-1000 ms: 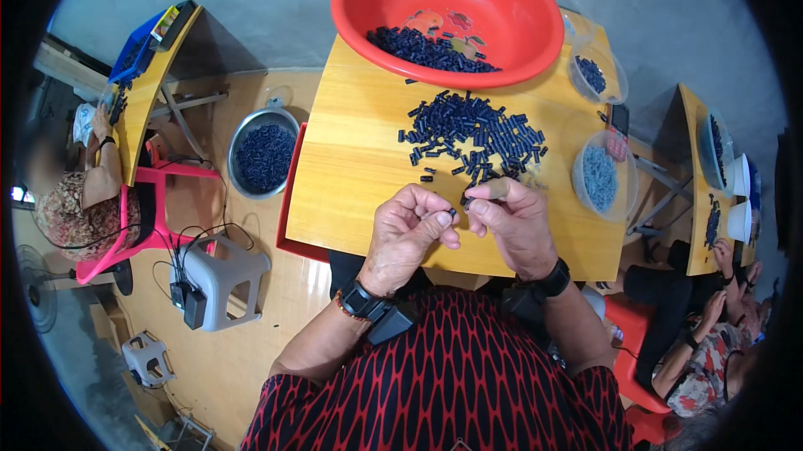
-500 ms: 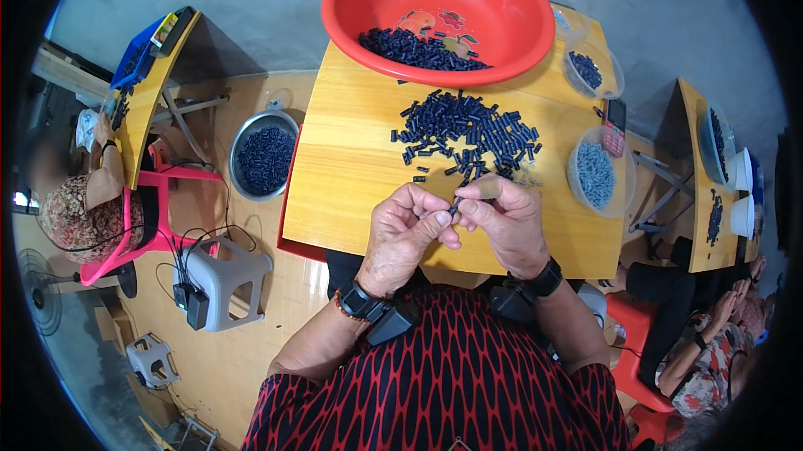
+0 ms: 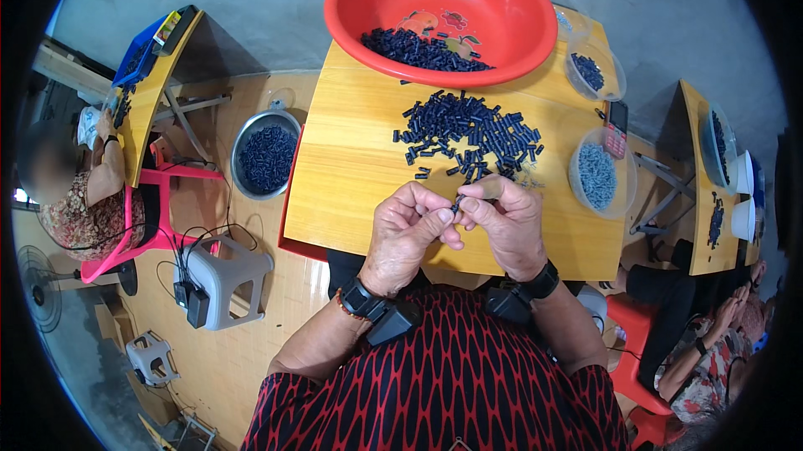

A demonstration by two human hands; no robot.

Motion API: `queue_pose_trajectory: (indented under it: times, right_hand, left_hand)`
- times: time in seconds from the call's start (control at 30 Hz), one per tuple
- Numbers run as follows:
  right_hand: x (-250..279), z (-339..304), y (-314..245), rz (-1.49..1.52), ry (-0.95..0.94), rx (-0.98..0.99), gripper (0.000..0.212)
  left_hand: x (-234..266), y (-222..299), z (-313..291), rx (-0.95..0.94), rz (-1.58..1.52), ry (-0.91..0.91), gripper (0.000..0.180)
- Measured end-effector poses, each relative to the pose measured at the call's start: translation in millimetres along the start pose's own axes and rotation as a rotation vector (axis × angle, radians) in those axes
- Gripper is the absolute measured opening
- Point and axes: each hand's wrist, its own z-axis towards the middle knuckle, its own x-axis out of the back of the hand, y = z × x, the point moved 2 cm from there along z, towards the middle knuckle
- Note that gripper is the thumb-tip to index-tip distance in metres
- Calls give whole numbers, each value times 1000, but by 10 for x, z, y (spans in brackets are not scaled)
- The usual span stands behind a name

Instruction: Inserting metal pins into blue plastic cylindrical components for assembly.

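Over the near part of the yellow wooden table (image 3: 351, 175), my left hand (image 3: 406, 234) pinches a small dark cylindrical piece (image 3: 457, 203) between thumb and fingers. My right hand (image 3: 508, 221) meets it fingertip to fingertip, closed on the same piece; what exactly sits between the fingers is mostly hidden. Just beyond my hands lies a loose pile of dark blue-black cylindrical pieces (image 3: 468, 129). Small grey bits (image 3: 529, 177) are scattered at the pile's near right side. A clear round tub of grey-blue small parts (image 3: 595, 175) stands to the right of my right hand.
A large red basin (image 3: 502, 58) holding more dark pieces stands at the table's far side. Another clear tub (image 3: 615, 79) and a phone (image 3: 616, 121) lie at the right. A metal bowl (image 3: 241, 175) and grey stool (image 3: 222, 284) are on the left. Other people sit at tables either side.
My hands stay pinched together in nearly the same place, with only slight finger movement around the small dark piece. The whole view has shifted very slightly.
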Motion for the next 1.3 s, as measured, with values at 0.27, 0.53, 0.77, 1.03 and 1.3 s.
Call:
queue_pose_trajectory:
  times: [0.27, 0.53, 0.77, 1.03, 1.3]
  right_hand:
    - [3, -18, -6, -18, 20, 35, 11]
    - [-5, -15, -35, -77, 20, 47, 11]
    - [-9, 4, -119, -254, -32, 151, 11]
    - [72, -40, -85, -206, -142, 139, 14]
    - [35, -62, -127, -234, -138, 111, 32]
  left_hand:
    - [-57, 21, 10, -98, 89, -2, 6]
    - [-112, 87, -20, -127, 155, 41, 7]
    - [-117, 89, -40, -188, 266, 39, 8]
    - [-104, 8, -58, -157, 186, 40, 6]
    - [-25, -14, -13, -37, 4, 36, 9]
